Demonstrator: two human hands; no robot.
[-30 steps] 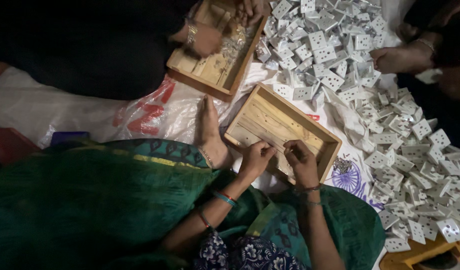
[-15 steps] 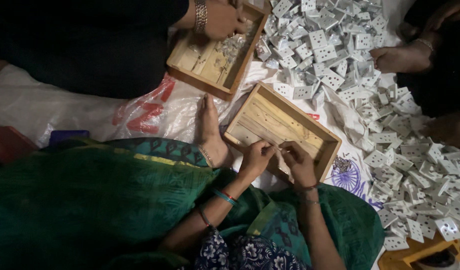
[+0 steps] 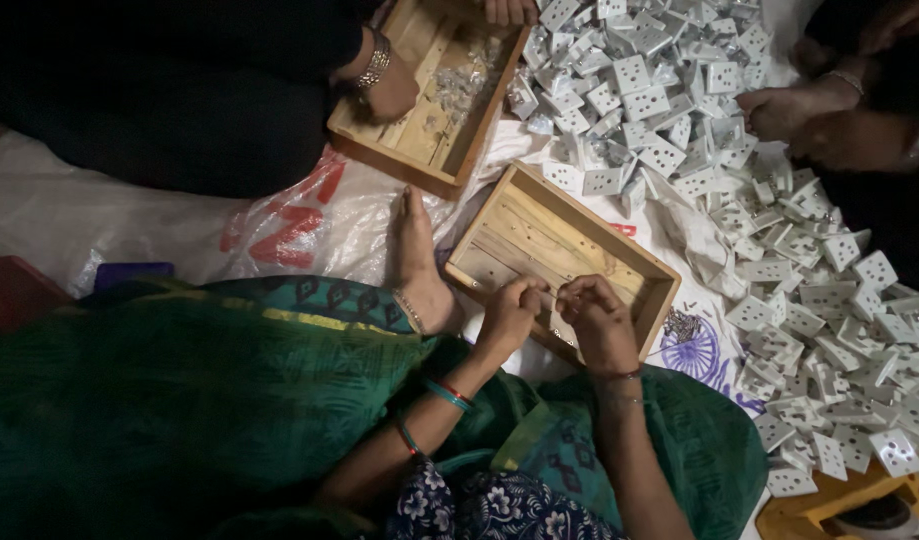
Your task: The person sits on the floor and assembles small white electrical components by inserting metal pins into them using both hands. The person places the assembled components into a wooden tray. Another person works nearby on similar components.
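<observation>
— Did anything shift since half a second before?

— Hardly on the near side: both of the wearer's hands stayed over the near wooden tray (image 3: 619, 262), close together as before. Across the sheet, the co-worker's hand with the metal bracelet (image 3: 387, 88) had slid from the far tray's top corner down to its left edge.

— How were the wearer's hands set?

— Left hand (image 3: 509, 312) had its fingers curled into a loose fist at the tray's near rim. Right hand (image 3: 597, 318) was curled likewise, just beside it, fingertips nearly meeting. Whether something small was pinched between them I could not tell; it was too dark.

— How many trays?

— Two. The near one lay tilted in front of the wearer, its floor bare. The far wooden tray (image 3: 404, 140) held a small heap of shiny metal bits (image 3: 464, 82).

— And the white pieces?

— White plastic socket plates (image 3: 779, 260), far too many to count, were piled to the right of both trays on the plastic sheet (image 3: 309, 225).

— Other people?

— One bare foot (image 3: 417, 262) lay between the trays, touching the near one's left corner. A second co-worker's hands (image 3: 809, 115) rested on the pile at upper right. A yellow object (image 3: 839, 505) sat at the bottom right corner.
</observation>
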